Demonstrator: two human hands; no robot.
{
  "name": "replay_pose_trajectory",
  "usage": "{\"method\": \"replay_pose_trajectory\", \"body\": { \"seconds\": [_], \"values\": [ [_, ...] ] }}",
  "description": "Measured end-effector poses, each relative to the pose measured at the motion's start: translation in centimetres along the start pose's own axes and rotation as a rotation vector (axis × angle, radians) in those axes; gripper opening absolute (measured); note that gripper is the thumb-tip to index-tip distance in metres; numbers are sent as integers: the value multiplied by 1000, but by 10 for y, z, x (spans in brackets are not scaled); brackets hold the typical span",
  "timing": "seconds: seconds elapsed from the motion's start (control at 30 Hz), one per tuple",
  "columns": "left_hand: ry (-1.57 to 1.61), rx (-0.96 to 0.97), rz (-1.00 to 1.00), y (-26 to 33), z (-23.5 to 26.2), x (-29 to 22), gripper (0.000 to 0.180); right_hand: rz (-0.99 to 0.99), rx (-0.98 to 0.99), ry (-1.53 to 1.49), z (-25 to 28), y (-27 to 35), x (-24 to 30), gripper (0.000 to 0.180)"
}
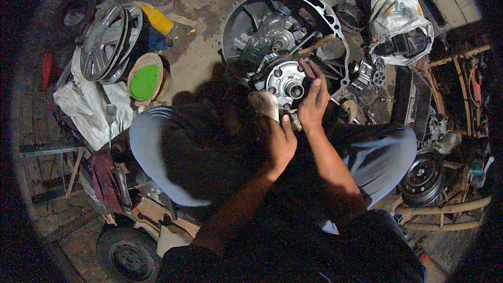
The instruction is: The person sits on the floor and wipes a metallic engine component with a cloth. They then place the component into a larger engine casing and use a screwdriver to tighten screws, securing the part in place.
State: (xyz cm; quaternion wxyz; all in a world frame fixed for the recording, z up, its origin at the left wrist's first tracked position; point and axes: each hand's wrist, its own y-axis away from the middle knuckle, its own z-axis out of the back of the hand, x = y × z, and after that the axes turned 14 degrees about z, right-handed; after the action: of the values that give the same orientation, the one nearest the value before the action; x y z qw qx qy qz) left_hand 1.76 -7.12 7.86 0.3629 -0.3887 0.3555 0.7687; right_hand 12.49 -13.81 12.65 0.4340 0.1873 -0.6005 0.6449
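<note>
Between my hands is a round, shiny metal transmission part [283,83] with a splined hub at its centre and bolt holes around its face. My right hand [314,102] grips its right edge, thumb and fingers pointing up along the rim. My left hand [283,144] is at its lower left, thumb up, with a pale cloth [265,104] pressed against the part; the other left fingers are mostly hidden. Just beyond lies a large open bell housing [341,36], with a shaft and hub inside and a wooden-handled tool [317,45] lying across it.
At left are stacked wheel covers [105,42], a bowl with a green insert [144,83] and a white sack [86,110]. To the right are small metal parts [367,75], another sack [393,8] and a wheel [423,177]. A tyre [127,254] lies behind my left side.
</note>
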Motion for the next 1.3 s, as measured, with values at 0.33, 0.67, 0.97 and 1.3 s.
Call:
{"method": "replay_pose_trajectory", "body": {
  "seconds": [0.33,0.67,0.97,1.3],
  "values": [
    [-51,-41,-268,-4,21,-33,52,-10,-11,-26,0,1,-3,56],
    [-176,0,-101,-18,19,-23,50,-28,23,-19,5,1,2,61],
    [-221,-108,-145,-48,24,-44,57,-20,26,-40,4,1,-3,61],
    [-208,-212,-196,-47,14,-64,59,-34,74,-66,10,1,1,64]
  ]
}}
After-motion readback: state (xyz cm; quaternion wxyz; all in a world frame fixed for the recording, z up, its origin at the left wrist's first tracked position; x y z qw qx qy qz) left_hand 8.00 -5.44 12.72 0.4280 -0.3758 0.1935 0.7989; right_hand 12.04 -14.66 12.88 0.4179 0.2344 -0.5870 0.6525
